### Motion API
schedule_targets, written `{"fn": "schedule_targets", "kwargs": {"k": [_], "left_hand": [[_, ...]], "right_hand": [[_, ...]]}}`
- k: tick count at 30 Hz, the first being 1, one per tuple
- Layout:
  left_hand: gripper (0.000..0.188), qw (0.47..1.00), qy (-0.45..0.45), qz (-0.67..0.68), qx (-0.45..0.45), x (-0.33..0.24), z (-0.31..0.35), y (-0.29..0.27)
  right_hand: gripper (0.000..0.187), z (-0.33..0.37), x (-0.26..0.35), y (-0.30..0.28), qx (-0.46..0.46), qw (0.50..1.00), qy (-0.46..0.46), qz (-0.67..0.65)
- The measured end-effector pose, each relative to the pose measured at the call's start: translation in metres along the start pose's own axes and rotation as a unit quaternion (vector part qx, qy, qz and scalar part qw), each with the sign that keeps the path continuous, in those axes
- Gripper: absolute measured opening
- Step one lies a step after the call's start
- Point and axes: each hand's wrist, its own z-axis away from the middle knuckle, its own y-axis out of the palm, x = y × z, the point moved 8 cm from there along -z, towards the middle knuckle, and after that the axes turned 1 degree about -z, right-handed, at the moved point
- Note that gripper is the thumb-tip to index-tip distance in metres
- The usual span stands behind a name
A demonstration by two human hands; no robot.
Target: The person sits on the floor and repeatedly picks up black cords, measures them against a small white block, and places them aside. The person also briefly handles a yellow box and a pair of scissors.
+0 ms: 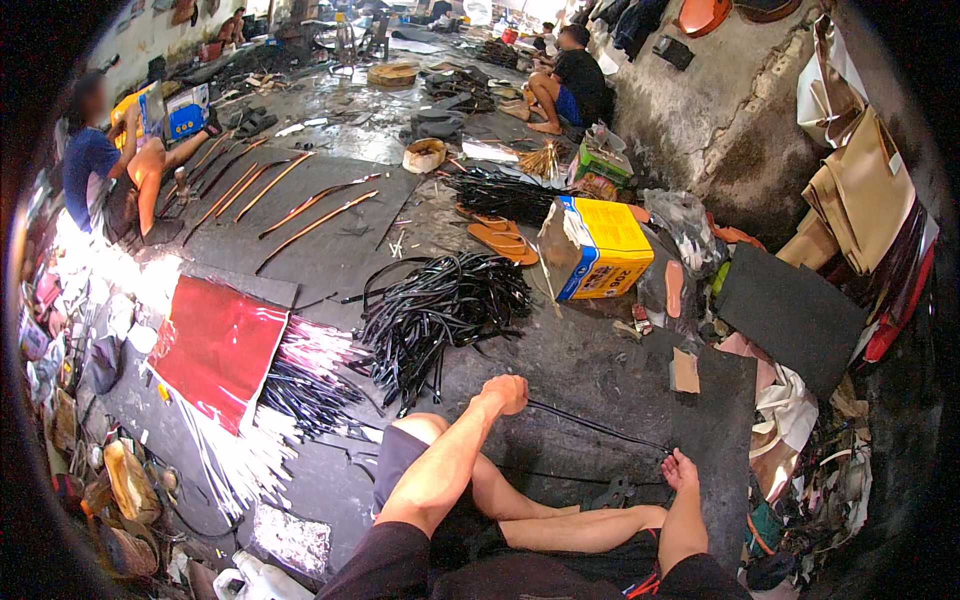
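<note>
A thin black strap (592,425) is stretched in front of me, sloping down from left to right. My left hand (507,393) is closed in a fist around its left end, above my bent knee. At the other end, my right hand (681,468) pinches the strap between closed fingers, close to my right shin. Beyond my left hand lies a large tangled heap of glossy black straps (440,325). To its left, a shiny red sheet (222,345) partly covers bundles of black and white strips (235,455).
Ahead stands a yellow and blue carton (605,250) beside orange sandals (503,240). Long brown-edged strips (318,230) lie on dark matting. One person (100,170) sits at far left, another (575,85) squats by the wall. Scraps and a dark board (790,315) fill the right.
</note>
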Motion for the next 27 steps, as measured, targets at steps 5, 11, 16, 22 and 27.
{"fn": "schedule_targets", "kwargs": {"k": [5,11,16,22,27], "left_hand": [[0.029,1.0,0.011,-0.004,-0.004,0.0,0.001,0.001],[0.03,1.0,0.021,-0.009,-0.011,-0.002,0.004,0.0],[0.031,0.999,-0.017,-0.031,0.01,0.009,0.008,0.001],[0.035,0.987,-0.138,-0.08,-0.019,0.03,0.017,-0.022],[0.037,0.971,-0.149,-0.142,-0.118,0.039,0.028,-0.045]], "right_hand": [[0.021,0.002,0.0,-0.001,-0.025,1.0,-0.002,-0.007],[0.022,0.002,-0.002,-0.002,-0.031,1.0,-0.002,0.001],[0.023,0.011,0.002,0.012,0.005,0.999,-0.009,0.033],[0.026,0.036,0.04,0.058,0.052,0.983,-0.144,0.105],[0.025,0.079,0.07,0.123,0.069,0.961,-0.253,0.092]]}}
